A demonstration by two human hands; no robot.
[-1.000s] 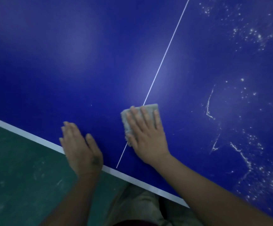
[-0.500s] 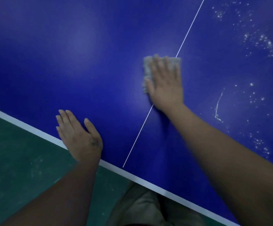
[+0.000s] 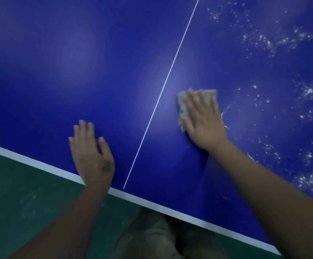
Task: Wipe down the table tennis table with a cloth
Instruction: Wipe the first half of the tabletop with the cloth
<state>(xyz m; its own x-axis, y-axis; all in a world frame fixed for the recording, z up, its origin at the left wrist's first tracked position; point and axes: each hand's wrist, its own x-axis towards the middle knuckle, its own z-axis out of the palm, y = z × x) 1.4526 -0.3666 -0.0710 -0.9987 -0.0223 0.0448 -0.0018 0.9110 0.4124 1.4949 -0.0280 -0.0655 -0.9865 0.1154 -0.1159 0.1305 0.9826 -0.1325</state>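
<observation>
Grey cloth (image 3: 183, 106) flat on blue table (image 3: 67, 62), just right of white centre line (image 3: 170, 71). Right hand (image 3: 204, 121) presses it, fingers straight. Left hand (image 3: 92, 157) flat, released, at near edge. White dust (image 3: 267, 42) further right.

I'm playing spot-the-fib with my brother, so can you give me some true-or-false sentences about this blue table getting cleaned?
1. The right hand presses a grey cloth flat on the table tennis table. True.
2. The cloth lies left of the thin white centre line. False: it lies right of that line.
3. The left hand holds a second cloth. False: it rests bare and flat on the table, near the white edge stripe.
4. White specks dot the table to the right of the cloth. True.
</observation>
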